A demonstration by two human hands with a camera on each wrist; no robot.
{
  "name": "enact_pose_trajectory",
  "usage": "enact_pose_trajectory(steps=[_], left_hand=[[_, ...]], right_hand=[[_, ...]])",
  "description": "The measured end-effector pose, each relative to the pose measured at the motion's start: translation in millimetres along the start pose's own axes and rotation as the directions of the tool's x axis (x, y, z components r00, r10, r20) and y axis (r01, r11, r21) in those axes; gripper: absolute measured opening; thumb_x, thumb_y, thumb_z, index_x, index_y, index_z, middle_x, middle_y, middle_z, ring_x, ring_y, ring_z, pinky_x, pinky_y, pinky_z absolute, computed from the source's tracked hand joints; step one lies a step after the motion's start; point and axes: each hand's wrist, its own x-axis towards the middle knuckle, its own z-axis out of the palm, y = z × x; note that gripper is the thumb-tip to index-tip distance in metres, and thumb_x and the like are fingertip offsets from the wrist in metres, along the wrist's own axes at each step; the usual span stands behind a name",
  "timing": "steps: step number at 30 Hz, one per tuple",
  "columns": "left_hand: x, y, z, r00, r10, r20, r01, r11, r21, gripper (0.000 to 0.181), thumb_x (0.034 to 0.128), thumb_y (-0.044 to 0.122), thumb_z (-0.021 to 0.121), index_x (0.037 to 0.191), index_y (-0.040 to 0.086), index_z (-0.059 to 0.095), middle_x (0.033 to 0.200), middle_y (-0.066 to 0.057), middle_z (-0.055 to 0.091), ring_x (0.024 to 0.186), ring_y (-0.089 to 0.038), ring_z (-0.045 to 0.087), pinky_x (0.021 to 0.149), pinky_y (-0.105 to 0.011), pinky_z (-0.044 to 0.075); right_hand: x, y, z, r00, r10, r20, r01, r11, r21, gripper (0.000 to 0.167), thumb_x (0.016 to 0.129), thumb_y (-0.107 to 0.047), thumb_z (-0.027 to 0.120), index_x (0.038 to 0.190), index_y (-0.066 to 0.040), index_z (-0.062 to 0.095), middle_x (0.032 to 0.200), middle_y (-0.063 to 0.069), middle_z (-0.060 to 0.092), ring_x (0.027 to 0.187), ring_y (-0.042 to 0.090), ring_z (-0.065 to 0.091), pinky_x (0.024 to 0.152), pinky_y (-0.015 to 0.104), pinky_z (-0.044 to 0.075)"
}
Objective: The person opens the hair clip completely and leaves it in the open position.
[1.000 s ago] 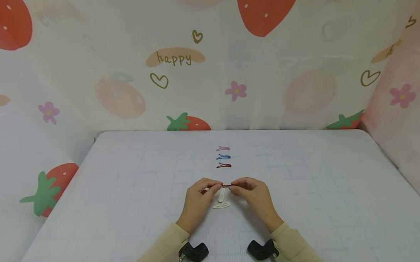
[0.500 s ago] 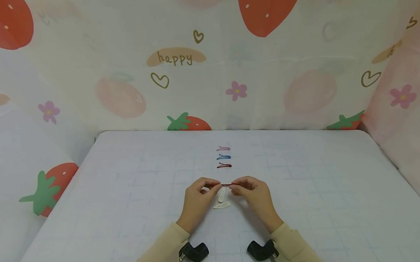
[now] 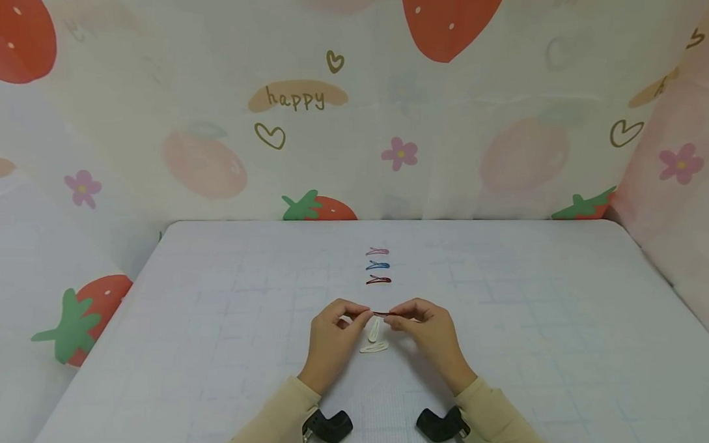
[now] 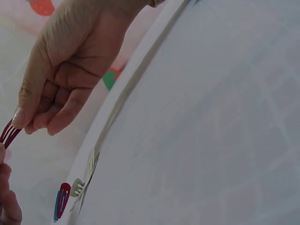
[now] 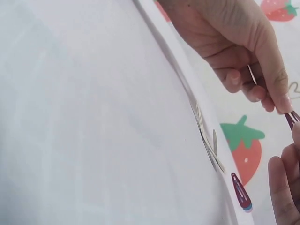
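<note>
Head view: my two hands hold one dark red hair clip (image 3: pixel 380 313) above the table (image 3: pixel 239 348).
My left hand (image 3: pixel 334 338) pinches one end; cream clips (image 3: pixel 374 347) lie nearer me, pink (image 3: pixel 383 251), blue (image 3: pixel 382 265) and red clips (image 3: pixel 384 280) farther off; my right hand (image 3: pixel 431 335) pinches the other end.

dark-red clip (image 3: pixel 380 313), pink clip (image 3: pixel 383 251), blue clip (image 3: pixel 382 265), cream clips (image 3: pixel 374 330), strawberry-print backdrop (image 3: pixel 344 169)
</note>
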Motion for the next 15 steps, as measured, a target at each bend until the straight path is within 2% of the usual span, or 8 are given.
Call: enact_pose_trajectory(steps=[3, 6, 15], left_hand=[[-0.5, 0.8, 0.6, 0.999, 0.05, -0.014, -0.05, 0.999, 0.003, 0.006, 0.0853, 0.014, 0.078, 0.086, 0.009, 0.075, 0.083, 0.0, 0.072, 0.073, -0.006, 0.059, 0.064, -0.016, 0.046], [-1.2, 2.0, 0.9, 0.997, 0.076, -0.021, -0.076, 0.997, 0.004, 0.004, 0.0846, 0.01, 0.078, 0.083, 0.011, 0.075, 0.082, 0.0, 0.071, 0.072, -0.007, 0.059, 0.063, -0.016, 0.048], [-2.2, 4.7, -0.1, 0.998, 0.067, -0.006, -0.067, 0.997, -0.033, 0.008, 0.0858, 0.009, 0.077, 0.08, 0.012, 0.073, 0.08, -0.001, 0.069, 0.073, -0.005, 0.058, 0.066, -0.016, 0.05]], right_hand=[[-0.3, 0.0, 0.4, 1.0, -0.014, -0.006, 0.014, 1.0, 0.01, 0.012, 0.084, -0.009, 0.078, 0.091, 0.0, 0.074, 0.087, 0.014, 0.074, 0.073, 0.007, 0.067, 0.073, 0.025, 0.056], [-0.9, 0.2, 0.3, 1.0, -0.019, -0.009, 0.019, 0.999, 0.035, 0.014, 0.085, -0.009, 0.077, 0.092, 0.001, 0.073, 0.086, 0.015, 0.074, 0.073, 0.008, 0.068, 0.074, 0.026, 0.057], [-3.3, -0.8, -0.7, 0.999, -0.036, -0.017, 0.037, 0.999, 0.027, 0.015, 0.083, -0.011, 0.079, 0.087, 0.002, 0.074, 0.079, 0.017, 0.073, 0.066, 0.009, 0.068, 0.069, 0.027, 0.058]])
